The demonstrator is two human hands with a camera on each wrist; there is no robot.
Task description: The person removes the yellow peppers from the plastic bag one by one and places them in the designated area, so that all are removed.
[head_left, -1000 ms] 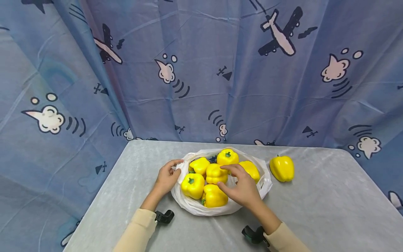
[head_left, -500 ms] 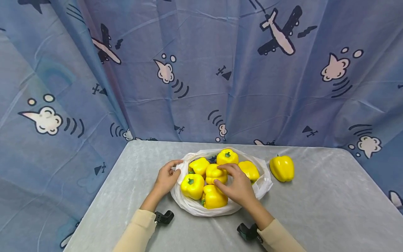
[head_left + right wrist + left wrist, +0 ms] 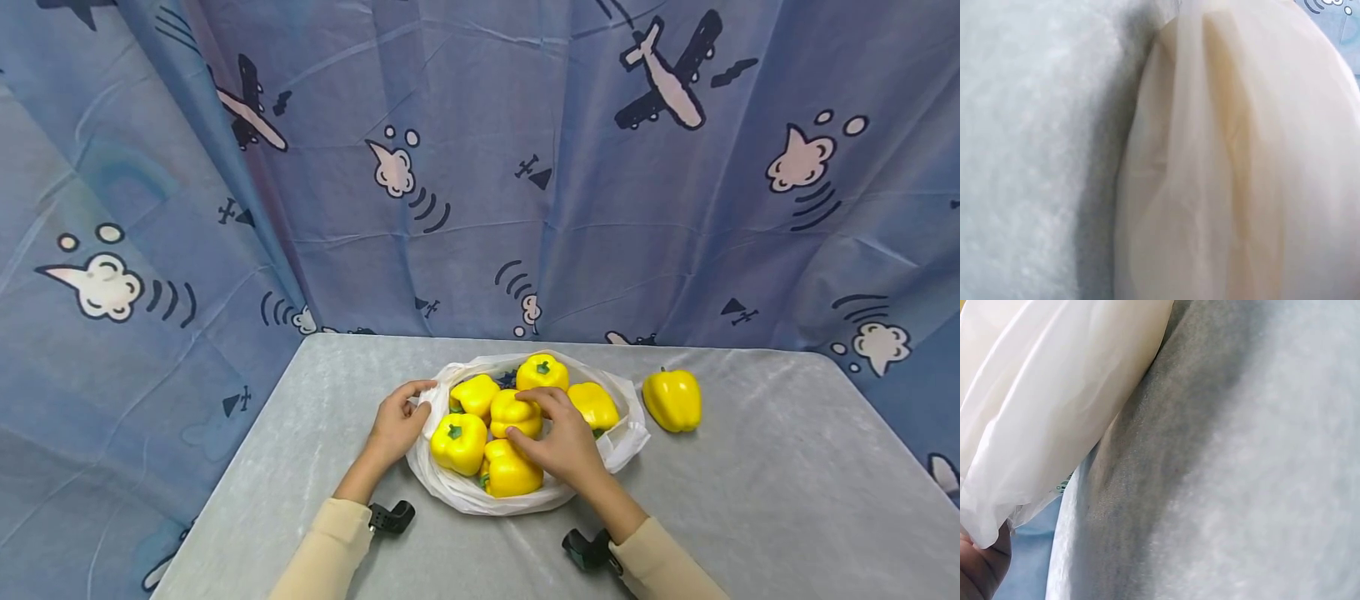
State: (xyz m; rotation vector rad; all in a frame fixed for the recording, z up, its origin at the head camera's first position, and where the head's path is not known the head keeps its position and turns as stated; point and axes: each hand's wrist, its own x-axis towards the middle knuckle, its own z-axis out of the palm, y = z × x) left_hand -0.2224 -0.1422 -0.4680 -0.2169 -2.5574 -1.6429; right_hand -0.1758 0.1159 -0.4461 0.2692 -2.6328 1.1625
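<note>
In the head view, a white plastic bag (image 3: 536,502) stands with its mouth spread, holding several yellow bell peppers. My left hand (image 3: 397,429) pinches the bag's left rim; a bit of that hand shows at the lower left of the left wrist view, against the white plastic. Over the bag, my right hand (image 3: 567,443) has its thumb and fingers around the middle yellow bell pepper (image 3: 507,414), partly covering it. A front pepper (image 3: 513,471), a left pepper (image 3: 458,443) and a right pepper (image 3: 594,407) surround it. The right wrist view shows only bag and table, no fingers.
One more yellow bell pepper (image 3: 672,401) lies on the grey-covered table (image 3: 780,475), right of the bag. Something dark (image 3: 507,380) shows among the peppers at the back of the bag. A blue patterned curtain (image 3: 465,275) hangs behind and at the left.
My right hand has shifted slightly left and closed in on the middle bell pepper. The left hand stays at the bag's rim, and the peppers have hardly moved.
</note>
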